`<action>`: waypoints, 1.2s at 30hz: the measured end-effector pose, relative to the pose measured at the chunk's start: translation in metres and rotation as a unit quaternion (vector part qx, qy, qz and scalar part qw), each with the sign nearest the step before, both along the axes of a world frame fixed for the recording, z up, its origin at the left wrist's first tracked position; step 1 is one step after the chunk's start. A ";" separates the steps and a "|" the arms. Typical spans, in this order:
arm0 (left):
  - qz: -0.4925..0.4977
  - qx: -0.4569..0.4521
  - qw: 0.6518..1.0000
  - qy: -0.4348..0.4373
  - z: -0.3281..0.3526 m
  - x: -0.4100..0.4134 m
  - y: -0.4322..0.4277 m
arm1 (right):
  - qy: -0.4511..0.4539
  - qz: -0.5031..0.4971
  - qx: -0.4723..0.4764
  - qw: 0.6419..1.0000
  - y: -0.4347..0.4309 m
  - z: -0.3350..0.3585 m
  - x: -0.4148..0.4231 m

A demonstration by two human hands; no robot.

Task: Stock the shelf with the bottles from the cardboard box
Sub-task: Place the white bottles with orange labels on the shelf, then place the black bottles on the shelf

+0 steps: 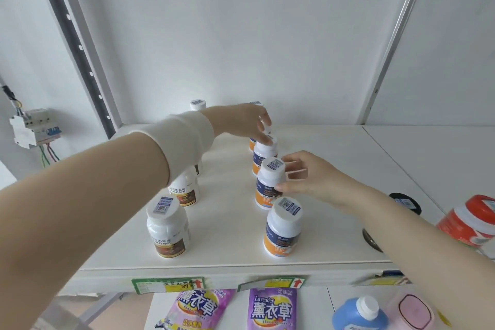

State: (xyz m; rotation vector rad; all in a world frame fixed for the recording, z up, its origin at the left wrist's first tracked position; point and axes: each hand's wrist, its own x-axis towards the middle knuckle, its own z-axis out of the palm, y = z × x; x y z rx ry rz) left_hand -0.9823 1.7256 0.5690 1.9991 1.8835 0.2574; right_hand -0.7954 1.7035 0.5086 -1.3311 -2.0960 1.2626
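Note:
On the white shelf (230, 249) stand two rows of white bottles. The right row has blue and orange labels; its front bottle (282, 228) stands free. My right hand (313, 179) grips the second bottle (269, 185) at its side, below the cap. My left hand (249, 120) reaches over from the left and pinches the cap of the third bottle (263, 154) in that row. Another bottle behind it is mostly hidden by my hand. The left row has brown labels; its front bottle (167, 230) stands free, the others lie under my left forearm. The cardboard box is out of view.
A red and white jar (471, 222) and black lids (405, 202) stand at the shelf's right. Below the shelf lie purple lavender pouches (273, 308), a blue bottle (359, 313) and a pink container (413, 311). A breaker unit (32, 126) hangs on the left wall.

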 end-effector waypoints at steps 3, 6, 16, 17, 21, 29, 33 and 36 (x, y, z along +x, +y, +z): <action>0.009 0.039 0.999 0.034 0.032 0.001 -0.023 | -0.024 0.010 -0.003 1.000 -0.011 0.030 0.007; 0.027 0.077 0.992 0.093 0.060 0.006 -0.060 | -0.051 0.014 0.054 0.997 -0.030 0.062 0.010; 0.103 0.119 0.856 0.492 0.057 0.004 -0.247 | -0.243 0.103 0.401 0.877 -0.142 0.071 -0.034; 0.112 0.108 0.851 0.501 0.054 -0.002 -0.268 | -0.249 0.116 0.424 0.863 -0.158 0.066 -0.043; 0.158 0.064 0.837 0.519 0.039 -0.033 -0.348 | -0.247 0.179 0.447 0.841 -0.224 0.052 -0.085; 0.266 -0.027 0.829 0.492 -0.010 -0.137 -0.499 | -0.213 0.313 0.488 0.787 -0.343 0.021 -0.220; 0.315 -0.079 0.832 0.450 -0.058 -0.214 -0.578 | -0.204 0.387 0.501 0.746 -0.402 -0.024 -0.311; 0.368 -0.128 0.826 0.408 -0.107 -0.264 -0.638 | -0.221 0.440 0.489 0.719 -0.444 -0.067 -0.374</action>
